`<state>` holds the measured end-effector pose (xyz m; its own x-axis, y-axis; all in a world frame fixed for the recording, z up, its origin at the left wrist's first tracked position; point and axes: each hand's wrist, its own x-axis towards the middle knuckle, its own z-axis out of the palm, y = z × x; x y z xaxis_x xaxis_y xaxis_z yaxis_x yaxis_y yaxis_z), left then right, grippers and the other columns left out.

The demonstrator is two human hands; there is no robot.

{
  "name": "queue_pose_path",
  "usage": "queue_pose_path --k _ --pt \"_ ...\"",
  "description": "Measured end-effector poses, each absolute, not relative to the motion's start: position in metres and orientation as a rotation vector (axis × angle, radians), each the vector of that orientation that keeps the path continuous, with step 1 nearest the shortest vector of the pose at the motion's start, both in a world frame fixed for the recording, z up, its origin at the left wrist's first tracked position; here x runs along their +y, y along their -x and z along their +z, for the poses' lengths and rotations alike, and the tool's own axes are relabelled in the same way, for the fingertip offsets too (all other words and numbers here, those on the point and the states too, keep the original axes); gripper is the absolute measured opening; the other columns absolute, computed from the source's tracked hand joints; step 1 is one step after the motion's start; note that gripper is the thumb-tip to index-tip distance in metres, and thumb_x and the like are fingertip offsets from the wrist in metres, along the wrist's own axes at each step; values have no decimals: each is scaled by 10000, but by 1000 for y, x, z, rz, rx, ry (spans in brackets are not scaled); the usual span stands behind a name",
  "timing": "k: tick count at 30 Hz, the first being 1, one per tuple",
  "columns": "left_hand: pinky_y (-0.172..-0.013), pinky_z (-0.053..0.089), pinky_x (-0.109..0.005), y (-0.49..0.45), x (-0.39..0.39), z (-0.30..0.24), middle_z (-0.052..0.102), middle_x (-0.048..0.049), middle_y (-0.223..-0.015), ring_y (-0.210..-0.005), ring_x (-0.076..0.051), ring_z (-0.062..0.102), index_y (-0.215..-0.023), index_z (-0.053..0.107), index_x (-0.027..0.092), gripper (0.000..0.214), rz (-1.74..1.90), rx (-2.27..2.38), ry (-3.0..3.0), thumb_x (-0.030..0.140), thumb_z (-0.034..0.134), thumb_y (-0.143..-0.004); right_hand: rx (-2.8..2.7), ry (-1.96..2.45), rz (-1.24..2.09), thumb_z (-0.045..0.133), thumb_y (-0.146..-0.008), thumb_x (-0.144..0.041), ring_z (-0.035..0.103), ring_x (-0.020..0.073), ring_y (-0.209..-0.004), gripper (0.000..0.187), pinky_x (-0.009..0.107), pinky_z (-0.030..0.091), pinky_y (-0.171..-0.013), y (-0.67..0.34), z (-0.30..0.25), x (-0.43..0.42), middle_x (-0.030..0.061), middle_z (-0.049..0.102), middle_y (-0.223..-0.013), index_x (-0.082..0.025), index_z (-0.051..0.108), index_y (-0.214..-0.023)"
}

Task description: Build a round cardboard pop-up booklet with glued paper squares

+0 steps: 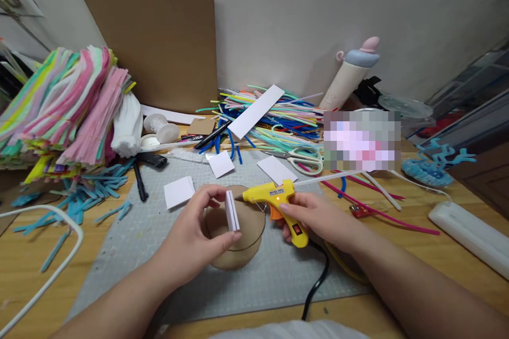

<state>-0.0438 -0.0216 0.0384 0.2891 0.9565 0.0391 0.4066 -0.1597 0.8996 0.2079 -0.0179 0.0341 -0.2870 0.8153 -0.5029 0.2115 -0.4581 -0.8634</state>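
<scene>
My left hand [201, 235] pinches a small stack of white card pieces [231, 212] on edge between thumb and fingers. Wrapped around the handle of a yellow glue gun [280, 193] is my right hand [308, 217], near its orange trigger. The gun's nozzle points left, close to the upper edge of the cards; whether it touches them I cannot tell. A clear glue stick sticks out of the gun's back end. Beneath both hands lie round brown cardboard discs [246, 238] on a grey cutting mat [175, 296], partly hidden by the left hand.
White card pieces [180, 192] lie on the mat near scissors [308, 160]. Pipe cleaner bundles [79, 111] are piled at the left. A cardboard sheet [159, 47] and a pale bottle [344, 79] lean by the wall. The gun's black cord [318, 280] runs toward the front edge.
</scene>
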Motion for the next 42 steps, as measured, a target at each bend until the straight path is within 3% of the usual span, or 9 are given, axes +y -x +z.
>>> queue_pose_path --k 4,7,10,13,16,25,39,42 --pt "-958 433 -407 42 -25 42 568 -50 -1169 -1064 -231 562 -1183 486 264 521 745 1212 -1666 207 720 -722 -1875 1851 1069 523 -880 -479 496 127 -495 396 237 324 -449 -218 48 -19 5 566 -554 -179 615 -639" --pt "-947 452 -406 41 -28 40 583 -48 -1179 -1060 -230 582 -1196 484 276 525 703 1205 -1672 210 721 -732 -2033 1689 765 504 -910 -398 526 141 -549 363 259 370 -502 -210 58 -30 12 599 -591 -194 608 -629" --pt "-941 469 -386 41 -29 37 570 -36 -1200 -1076 -220 583 -1186 492 294 513 723 1160 -1704 201 725 -739 -1999 1304 942 508 -918 -260 652 170 -892 192 274 504 -770 -192 59 -46 45 716 -968 -214 686 -972" --pt "-950 471 -372 40 -29 34 552 -33 -1217 -1118 -220 558 -1194 505 305 528 739 1116 -1783 195 740 -734 -1991 1102 1052 503 -917 -184 537 173 -1227 371 322 431 -1032 -178 52 -59 50 611 -1310 -253 574 -1274" --pt "-949 471 -386 41 -29 31 576 -43 -1196 -1103 -229 566 -1210 516 296 539 702 1119 -1834 196 744 -731 -2006 1082 1128 475 -925 -162 435 171 -1335 468 375 341 -1128 -170 47 -63 60 505 -1435 -251 478 -1385" --pt "-935 480 -412 43 -29 29 643 -39 -1178 -1058 -244 618 -1236 530 307 550 650 1229 -1806 229 740 -734 -2033 1038 1235 437 -942 -158 415 174 -1357 548 365 340 -1138 -164 47 -63 56 453 -1479 -251 344 -1474" --pt "-943 493 -440 43 -29 25 655 -62 -1174 -1072 -259 625 -1219 554 273 540 611 1272 -1738 300 758 -720 -2072 1065 1212 464 -913 -149 415 185 -1360 545 380 320 -1146 -165 41 -63 122 452 -1472 -160 390 -1452" --pt "-935 500 -439 43 -30 26 662 -57 -1161 -1058 -257 631 -1211 562 278 538 629 1262 -1724 293 765 -713 -2052 1051 1229 471 -904 -133 420 199 -1358 557 414 323 -1144 -164 39 -64 111 456 -1471 -187 391 -1454"
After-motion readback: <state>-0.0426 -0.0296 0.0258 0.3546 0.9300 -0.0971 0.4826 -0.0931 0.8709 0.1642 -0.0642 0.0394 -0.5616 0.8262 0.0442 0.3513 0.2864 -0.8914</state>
